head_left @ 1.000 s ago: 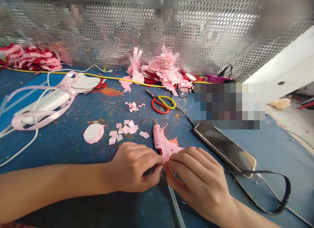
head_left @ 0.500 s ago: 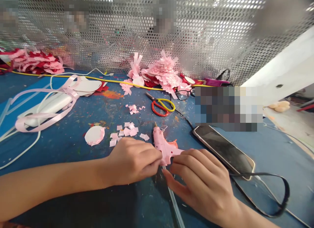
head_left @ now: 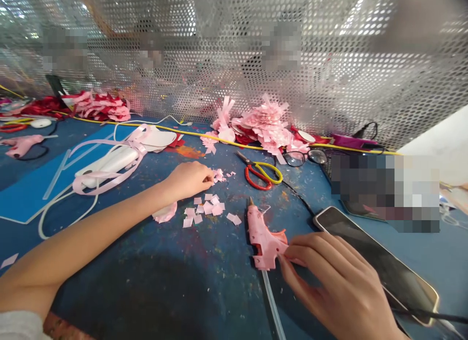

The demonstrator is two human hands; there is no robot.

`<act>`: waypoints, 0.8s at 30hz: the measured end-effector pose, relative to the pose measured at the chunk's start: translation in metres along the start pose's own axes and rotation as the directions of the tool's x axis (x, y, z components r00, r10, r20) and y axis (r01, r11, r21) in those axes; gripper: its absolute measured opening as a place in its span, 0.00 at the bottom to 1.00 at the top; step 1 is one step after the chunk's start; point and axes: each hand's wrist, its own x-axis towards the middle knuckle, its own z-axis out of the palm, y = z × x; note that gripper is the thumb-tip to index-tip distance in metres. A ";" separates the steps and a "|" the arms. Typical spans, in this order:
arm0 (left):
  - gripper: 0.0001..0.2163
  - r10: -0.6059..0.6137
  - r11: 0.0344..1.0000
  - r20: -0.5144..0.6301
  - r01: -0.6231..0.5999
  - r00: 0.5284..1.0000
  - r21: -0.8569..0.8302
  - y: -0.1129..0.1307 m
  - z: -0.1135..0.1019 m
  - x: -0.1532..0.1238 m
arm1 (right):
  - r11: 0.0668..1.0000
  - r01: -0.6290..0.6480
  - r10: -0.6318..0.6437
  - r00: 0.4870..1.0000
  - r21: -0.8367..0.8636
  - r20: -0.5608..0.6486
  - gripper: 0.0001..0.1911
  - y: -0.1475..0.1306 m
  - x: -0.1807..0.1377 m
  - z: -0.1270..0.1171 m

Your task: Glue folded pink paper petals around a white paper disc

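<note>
My right hand (head_left: 334, 267) grips the handle of a pink glue gun (head_left: 263, 235), whose nozzle points away from me. A clear glue stick (head_left: 272, 303) runs out of its back end toward me. Farther off, my left hand (head_left: 192, 178) is closed, fingertips down at a small heap of pink scraps (head_left: 218, 175). Whatever is between those fingers is hidden. Just below the left wrist lies a white disc edged in pink ribbon (head_left: 166, 212), partly covered by the forearm. Pink ribbon squares (head_left: 208, 207) are scattered between the disc and the glue gun.
Scissors (head_left: 261, 176) with red and yellow handles lie beyond the glue gun. A phone (head_left: 380, 262) is by my right hand. Eyeglasses (head_left: 305, 157) and pink ribbon pieces (head_left: 263, 121) sit near the perforated metal screen (head_left: 204, 72). A white power strip (head_left: 107, 167) is at left.
My left hand has left the back of the glue gun and moved forward to the small scraps. My right hand stays on the gun's handle. The view has shifted left.
</note>
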 end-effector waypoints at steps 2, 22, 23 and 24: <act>0.08 0.032 0.998 -0.048 -0.029 0.998 0.054 0.001 0.004 0.001 | 1.000 0.003 -0.003 1.000 -0.004 -0.005 0.04 0.002 0.000 0.001; 0.14 0.054 0.915 -0.179 -0.120 0.982 -0.386 -0.021 -0.010 0.012 | 0.990 -0.103 0.134 0.902 -0.099 0.411 0.24 0.018 -0.003 0.005; 0.12 0.020 0.890 -0.174 -0.097 0.985 -0.446 -0.022 -0.010 0.013 | 0.990 -0.101 0.132 0.903 -0.097 0.408 0.24 0.018 -0.003 0.006; 0.11 -0.026 0.858 -0.152 -0.056 0.988 -0.511 -0.023 -0.010 0.014 | 0.991 -0.098 0.129 0.904 -0.095 0.407 0.24 0.018 -0.002 0.006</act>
